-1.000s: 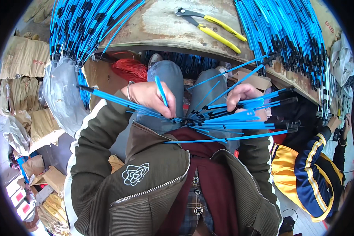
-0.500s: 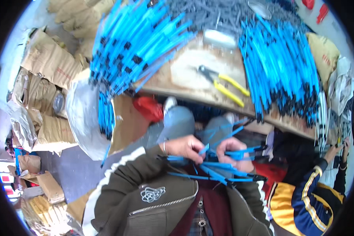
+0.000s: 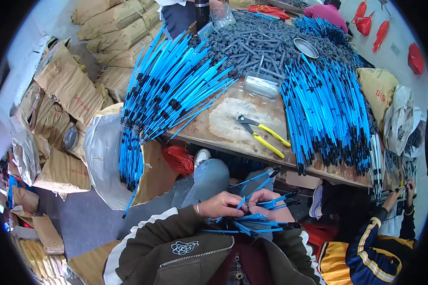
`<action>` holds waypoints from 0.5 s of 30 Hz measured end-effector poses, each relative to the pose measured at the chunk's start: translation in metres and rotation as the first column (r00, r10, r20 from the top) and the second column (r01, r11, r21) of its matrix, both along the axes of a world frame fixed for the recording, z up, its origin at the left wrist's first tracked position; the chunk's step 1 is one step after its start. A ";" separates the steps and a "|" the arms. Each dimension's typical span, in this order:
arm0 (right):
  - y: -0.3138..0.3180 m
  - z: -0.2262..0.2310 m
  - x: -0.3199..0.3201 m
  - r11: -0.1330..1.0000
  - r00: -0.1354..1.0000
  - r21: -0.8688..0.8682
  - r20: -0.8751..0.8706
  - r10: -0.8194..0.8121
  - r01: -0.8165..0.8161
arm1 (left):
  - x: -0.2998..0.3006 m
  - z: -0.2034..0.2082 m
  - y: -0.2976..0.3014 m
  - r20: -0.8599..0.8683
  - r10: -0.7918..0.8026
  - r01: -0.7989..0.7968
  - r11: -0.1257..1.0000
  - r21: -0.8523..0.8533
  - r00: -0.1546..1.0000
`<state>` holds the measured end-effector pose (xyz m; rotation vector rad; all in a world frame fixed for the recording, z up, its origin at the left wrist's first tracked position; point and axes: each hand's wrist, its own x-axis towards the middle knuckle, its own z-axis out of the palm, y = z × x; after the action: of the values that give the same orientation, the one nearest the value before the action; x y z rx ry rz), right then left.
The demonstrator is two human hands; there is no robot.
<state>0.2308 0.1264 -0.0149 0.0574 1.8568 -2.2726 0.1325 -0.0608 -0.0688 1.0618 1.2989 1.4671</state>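
Over my lap, my left hand is closed, its thumb and fingertips pinching the end of a thin blue strip. Close beside it, my right hand is curled around a loose bunch of blue strips with black ends. The fingertips of both hands nearly meet, and the exact point of contact is too small to make out. More blue strips fan out beneath my hands, across the front of my jacket. Yellow-handled pliers lie unused on the wooden table, beyond my knees.
Blue strips with black ends lie piled at the table's left and right. A heap of dark grey plastic parts covers the back. At left stands a lined sack of strips. A co-worker's hands work at far right.
The view has tilted upward, showing more of the table's far side. My hands have drawn closer together, with the fingertips now almost touching. The pliers have stayed on the table.
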 end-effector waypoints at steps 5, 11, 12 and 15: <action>-0.004 -0.004 0.001 1.000 1.000 -0.010 0.024 -0.014 0.014 | 0.001 -0.001 -0.001 -0.055 -0.019 0.021 0.999 0.041 0.998; -0.016 -0.015 0.007 0.961 0.963 -0.136 0.152 -0.222 0.243 | 0.005 -0.012 -0.006 0.096 0.037 -0.044 0.996 0.074 0.995; -0.016 -0.015 0.007 0.968 0.966 -0.090 0.136 -0.220 0.233 | 0.003 -0.011 -0.007 0.145 0.032 -0.042 0.997 0.062 0.989; -0.012 -0.018 0.002 0.985 0.981 -0.053 0.116 -0.155 0.161 | -0.005 -0.030 -0.008 0.227 -0.005 -0.014 0.996 0.084 0.974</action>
<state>0.2330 0.1144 -0.0332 0.3270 1.7825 -2.3750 0.1274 -0.0691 -0.0991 0.9144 1.0860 1.6087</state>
